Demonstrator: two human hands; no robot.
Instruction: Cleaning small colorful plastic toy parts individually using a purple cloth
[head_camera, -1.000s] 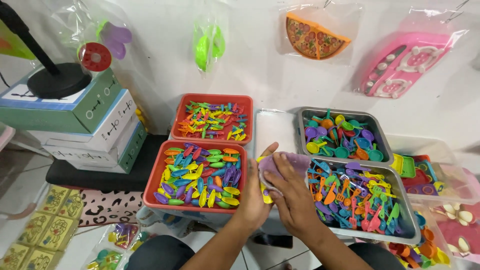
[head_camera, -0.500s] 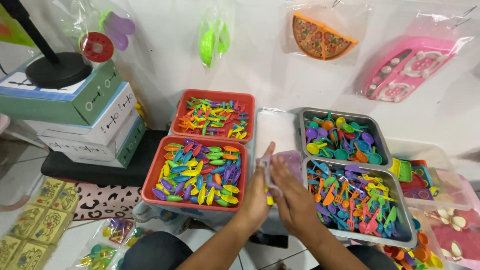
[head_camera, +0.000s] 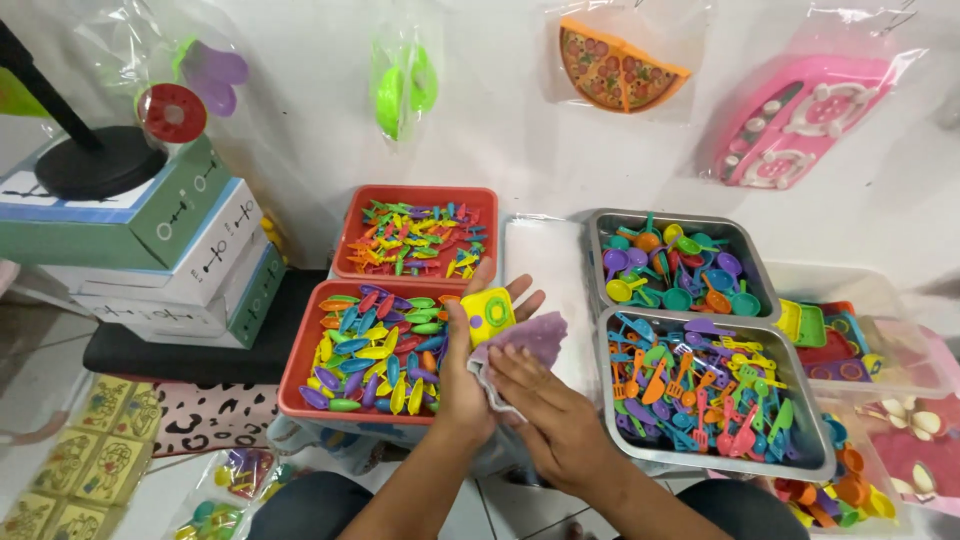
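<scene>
My left hand (head_camera: 470, 375) is palm up in the middle, fingers spread, with a small yellow toy piece (head_camera: 487, 316) that has green rings lying on its fingers. A purple cloth (head_camera: 527, 338) rests on the same palm. My right hand (head_camera: 555, 425) lies just right of it, its fingertips pressing the near edge of the cloth. Both hands hover between the near red tray (head_camera: 295, 385) of coloured oval toy pieces and the near metal tray (head_camera: 817, 435) of toy utensils.
A second red tray (head_camera: 350, 228) of small toys and a second metal tray (head_camera: 602, 232) of toy pans sit behind. Stacked boxes (head_camera: 165, 255) stand left. Bagged toys hang on the wall (head_camera: 500, 120). Clear bins (head_camera: 905, 360) of toys at right.
My left hand has turned palm up and opened, showing the yellow toy piece that was wrapped in the cloth. My right hand slid down to the cloth's near edge.
</scene>
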